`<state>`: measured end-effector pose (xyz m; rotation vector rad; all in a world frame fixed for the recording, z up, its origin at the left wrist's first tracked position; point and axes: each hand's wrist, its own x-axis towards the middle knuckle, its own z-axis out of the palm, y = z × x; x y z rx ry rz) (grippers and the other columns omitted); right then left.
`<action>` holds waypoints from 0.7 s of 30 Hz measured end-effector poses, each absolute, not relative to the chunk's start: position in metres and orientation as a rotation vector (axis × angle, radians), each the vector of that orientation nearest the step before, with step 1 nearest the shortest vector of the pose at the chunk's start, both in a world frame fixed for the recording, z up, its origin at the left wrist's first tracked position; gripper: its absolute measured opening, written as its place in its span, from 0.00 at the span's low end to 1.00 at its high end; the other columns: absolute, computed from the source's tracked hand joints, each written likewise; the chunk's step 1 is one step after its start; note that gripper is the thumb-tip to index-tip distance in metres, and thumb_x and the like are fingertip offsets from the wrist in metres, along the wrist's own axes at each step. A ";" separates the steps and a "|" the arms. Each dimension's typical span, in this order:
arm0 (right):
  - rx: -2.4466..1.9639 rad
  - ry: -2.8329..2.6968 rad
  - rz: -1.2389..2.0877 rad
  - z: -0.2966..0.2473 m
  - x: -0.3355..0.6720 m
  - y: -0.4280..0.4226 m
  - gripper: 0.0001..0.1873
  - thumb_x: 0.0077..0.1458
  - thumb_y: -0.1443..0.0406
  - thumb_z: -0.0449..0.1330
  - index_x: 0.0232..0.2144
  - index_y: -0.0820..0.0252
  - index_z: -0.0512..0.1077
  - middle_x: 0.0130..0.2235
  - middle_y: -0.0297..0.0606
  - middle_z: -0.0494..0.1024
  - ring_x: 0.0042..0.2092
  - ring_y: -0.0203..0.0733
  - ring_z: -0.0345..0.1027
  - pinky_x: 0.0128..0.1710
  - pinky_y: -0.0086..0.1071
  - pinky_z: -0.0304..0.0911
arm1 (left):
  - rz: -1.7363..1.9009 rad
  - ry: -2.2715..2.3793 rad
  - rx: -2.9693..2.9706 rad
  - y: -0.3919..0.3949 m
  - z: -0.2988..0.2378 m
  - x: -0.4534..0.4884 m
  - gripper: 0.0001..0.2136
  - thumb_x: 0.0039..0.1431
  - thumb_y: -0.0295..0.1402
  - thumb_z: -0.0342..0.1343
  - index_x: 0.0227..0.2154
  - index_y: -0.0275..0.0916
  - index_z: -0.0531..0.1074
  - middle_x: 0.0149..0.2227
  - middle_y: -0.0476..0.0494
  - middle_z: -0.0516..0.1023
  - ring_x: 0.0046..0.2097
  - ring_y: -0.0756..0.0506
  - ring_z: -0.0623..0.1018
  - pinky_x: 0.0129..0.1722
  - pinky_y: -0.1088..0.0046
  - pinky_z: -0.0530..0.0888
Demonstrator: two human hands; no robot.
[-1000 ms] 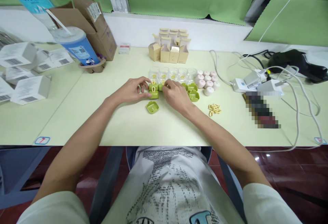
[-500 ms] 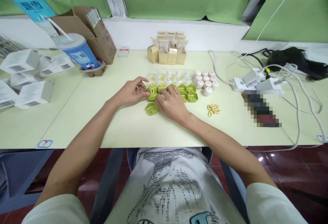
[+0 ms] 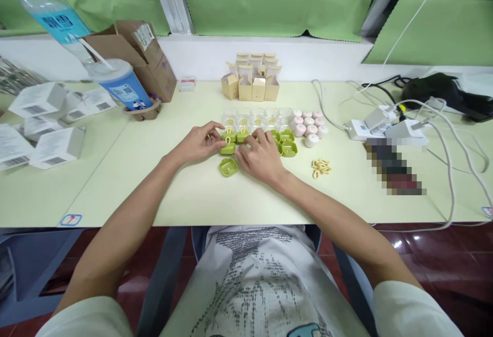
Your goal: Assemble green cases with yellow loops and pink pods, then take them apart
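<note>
My left hand [image 3: 200, 142] is curled at the left end of a group of small green cases, its thumb against a closed green case [image 3: 228, 149] that has a pale yellow loop [image 3: 228, 141] on top. My right hand [image 3: 262, 156] bends down over the middle of the group, fingers closed together. It covers several cases, and whatever is at its fingertips is hidden. An open green tray-like shell [image 3: 228, 167] lies in front, between the hands. To the right of my right hand are more open green shells [image 3: 289, 148].
Clear plastic cups [image 3: 258, 117] stand in a row behind. Beside them are pink-and-white round pieces [image 3: 311, 141], with a pile of yellow loops [image 3: 321, 168] nearer. Small cartons [image 3: 245, 89] stand by the wall. A drink cup [image 3: 127, 88] stands left; a power strip [image 3: 358, 128] with cables lies right.
The view has shifted slightly, so the table sits a little lower. Both hands stay at nearly the same places among the green cases, with only slight finger movement.
</note>
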<state>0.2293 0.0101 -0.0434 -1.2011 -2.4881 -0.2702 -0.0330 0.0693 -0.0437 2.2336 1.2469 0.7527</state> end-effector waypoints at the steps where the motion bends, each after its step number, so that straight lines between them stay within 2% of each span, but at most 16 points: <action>1: -1.218 -2.478 -0.270 -0.043 0.230 0.011 0.24 0.82 0.59 0.53 0.46 0.64 0.87 0.51 0.55 0.86 0.56 0.61 0.64 0.53 0.51 0.53 | 0.757 1.247 2.235 0.069 -0.044 -0.033 0.29 0.65 0.58 0.65 0.58 0.42 0.76 0.42 0.41 0.87 0.40 0.42 0.83 0.42 0.66 0.77; 13: -1.243 -2.490 -0.255 -0.043 0.235 0.015 0.24 0.82 0.62 0.51 0.47 0.65 0.87 0.53 0.56 0.84 0.56 0.62 0.64 0.54 0.51 0.54 | 0.738 1.277 2.247 0.068 -0.045 -0.030 0.27 0.68 0.56 0.62 0.59 0.41 0.75 0.44 0.40 0.87 0.43 0.42 0.84 0.45 0.65 0.78; 18: -1.069 -2.586 -0.214 -0.033 0.228 0.001 0.21 0.80 0.66 0.52 0.45 0.61 0.85 0.51 0.52 0.85 0.52 0.55 0.66 0.49 0.46 0.56 | 0.834 1.398 2.288 0.064 -0.033 -0.029 0.23 0.72 0.53 0.57 0.56 0.40 0.77 0.42 0.42 0.86 0.38 0.44 0.81 0.43 0.65 0.76; 21: -0.951 -2.681 -0.207 -0.008 0.238 -0.022 0.16 0.77 0.68 0.55 0.44 0.60 0.84 0.45 0.47 0.86 0.47 0.51 0.70 0.43 0.42 0.57 | 0.775 1.492 2.425 0.035 -0.016 -0.025 0.19 0.76 0.50 0.54 0.54 0.41 0.78 0.42 0.42 0.85 0.39 0.42 0.81 0.43 0.64 0.76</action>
